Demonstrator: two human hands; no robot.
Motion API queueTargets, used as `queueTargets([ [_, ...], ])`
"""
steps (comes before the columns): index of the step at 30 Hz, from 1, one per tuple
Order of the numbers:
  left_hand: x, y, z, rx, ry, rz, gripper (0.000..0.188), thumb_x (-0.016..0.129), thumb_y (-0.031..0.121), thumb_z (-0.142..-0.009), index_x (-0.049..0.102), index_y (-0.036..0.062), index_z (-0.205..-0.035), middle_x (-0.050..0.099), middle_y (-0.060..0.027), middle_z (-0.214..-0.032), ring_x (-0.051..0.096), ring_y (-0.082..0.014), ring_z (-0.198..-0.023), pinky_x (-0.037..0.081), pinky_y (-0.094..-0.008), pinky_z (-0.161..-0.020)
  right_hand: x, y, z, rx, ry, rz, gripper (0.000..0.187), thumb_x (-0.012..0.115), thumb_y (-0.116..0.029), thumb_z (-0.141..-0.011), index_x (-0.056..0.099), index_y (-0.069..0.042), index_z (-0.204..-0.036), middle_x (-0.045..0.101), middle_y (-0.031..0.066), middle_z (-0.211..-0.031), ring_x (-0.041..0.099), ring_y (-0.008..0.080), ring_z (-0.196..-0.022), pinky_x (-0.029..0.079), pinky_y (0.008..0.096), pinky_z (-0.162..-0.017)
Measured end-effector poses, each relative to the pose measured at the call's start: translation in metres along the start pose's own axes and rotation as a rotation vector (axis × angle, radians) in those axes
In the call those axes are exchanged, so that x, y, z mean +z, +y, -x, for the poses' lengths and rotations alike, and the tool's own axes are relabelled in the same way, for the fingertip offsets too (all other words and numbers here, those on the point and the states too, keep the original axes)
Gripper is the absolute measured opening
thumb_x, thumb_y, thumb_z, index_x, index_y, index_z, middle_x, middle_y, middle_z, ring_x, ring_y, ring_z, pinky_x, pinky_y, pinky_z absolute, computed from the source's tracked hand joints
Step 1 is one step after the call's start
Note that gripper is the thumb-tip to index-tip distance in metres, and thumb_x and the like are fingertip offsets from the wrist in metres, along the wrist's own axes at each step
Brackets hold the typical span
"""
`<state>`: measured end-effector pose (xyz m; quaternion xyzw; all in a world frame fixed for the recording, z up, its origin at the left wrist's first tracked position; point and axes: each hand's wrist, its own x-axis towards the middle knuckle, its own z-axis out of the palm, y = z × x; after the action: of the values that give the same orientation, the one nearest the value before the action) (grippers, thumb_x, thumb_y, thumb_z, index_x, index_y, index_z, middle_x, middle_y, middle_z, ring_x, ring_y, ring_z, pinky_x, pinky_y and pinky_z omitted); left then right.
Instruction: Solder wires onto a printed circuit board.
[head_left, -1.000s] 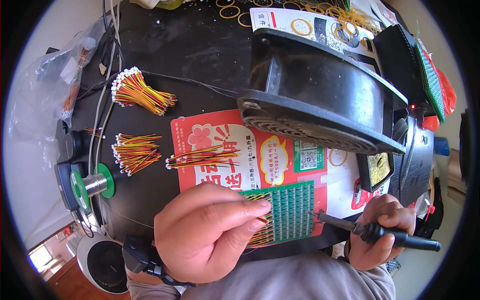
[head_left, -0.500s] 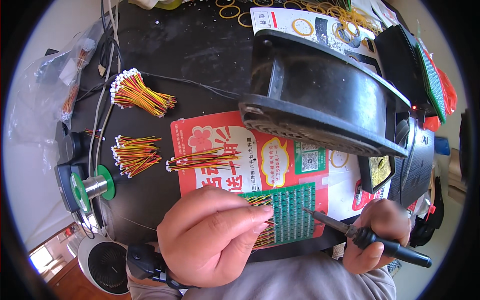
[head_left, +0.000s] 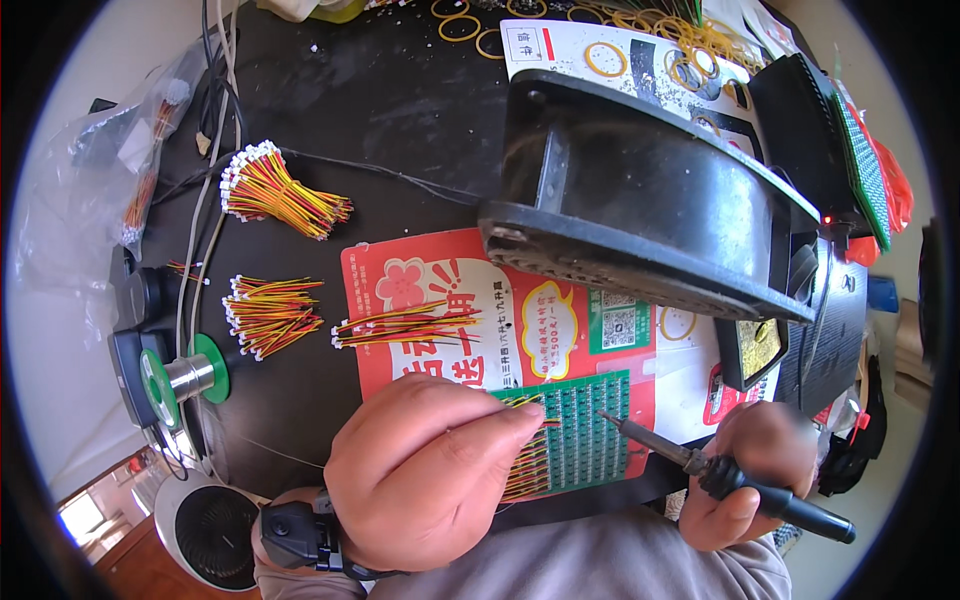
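Note:
Between the thumb and forefinger of my left hand is a thin connector wire, its end showing over the circuit board panel. That green panel bears rows of small pads, and a row of yellow, red and black wires lies along its left part, partly hidden by my hand. My right hand is closed around the black handle of a soldering iron. The iron's tip points left and hovers over the panel's right part, apart from the held wire.
A black fan stands beyond the panel, with a yellow sponge in a holder beside it. Wire bundles and loose wires lie leftward, near a solder spool. A red printed sheet lies beneath the panel.
My left hand has shifted slightly right and up with the wire, and more of the wire row shows below it. The soldering iron has moved slightly left.

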<state>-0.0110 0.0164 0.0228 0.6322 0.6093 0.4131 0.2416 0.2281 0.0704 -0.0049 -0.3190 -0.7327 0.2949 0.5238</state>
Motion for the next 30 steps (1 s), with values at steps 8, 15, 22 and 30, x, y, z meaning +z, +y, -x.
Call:
queueTargets([
  [8,0.006,-0.003,0.000,0.058,0.004,-0.063,0.019,0.073,-0.008,-0.073,0.071,0.0012,-0.089,0.065,-0.0099,-0.080,0.062,-0.0230,-0.065,0.050,-0.0324,-0.059,-0.002,-0.001,-0.003,0.012,-0.067,-0.006,0.040,0.062,-0.038,-0.091,0.048,-0.001,-0.091,0.042,0.0043,-0.062,0.041,0.0109,-0.050,0.030,0.0244,-0.043],
  [15,0.015,-0.005,0.004,0.124,-0.038,-0.192,0.025,0.071,-0.010,-0.067,0.071,0.0001,-0.090,0.064,-0.0111,-0.079,0.062,-0.0262,-0.061,0.050,-0.0351,-0.055,0.012,-0.005,0.002,0.051,0.051,0.088,0.040,0.063,-0.038,-0.090,0.048,-0.001,-0.089,0.042,0.0036,-0.060,0.041,0.0121,-0.047,0.031,0.0256,-0.043],
  [22,0.020,-0.009,0.007,0.128,-0.082,-0.204,0.026,0.070,-0.010,-0.065,0.070,-0.0035,-0.090,0.062,-0.0114,-0.081,0.061,-0.0267,-0.060,0.049,-0.0350,-0.054,0.008,-0.010,-0.009,0.057,-0.211,0.074,0.042,0.069,-0.035,-0.087,0.047,0.001,-0.090,0.046,0.0062,-0.061,0.045,0.0147,-0.046,0.035,0.0267,-0.043],
  [30,0.018,-0.004,-0.001,0.128,-0.161,-0.213,0.027,0.070,-0.009,-0.065,0.069,-0.0051,-0.092,0.061,-0.0111,-0.081,0.060,-0.0255,-0.060,0.049,-0.0342,-0.054,0.014,-0.008,-0.003,0.047,-0.103,0.175,0.040,0.071,-0.032,-0.085,0.049,0.001,-0.092,0.048,0.0070,-0.061,0.047,0.0158,-0.046,0.038,0.0267,-0.043],
])
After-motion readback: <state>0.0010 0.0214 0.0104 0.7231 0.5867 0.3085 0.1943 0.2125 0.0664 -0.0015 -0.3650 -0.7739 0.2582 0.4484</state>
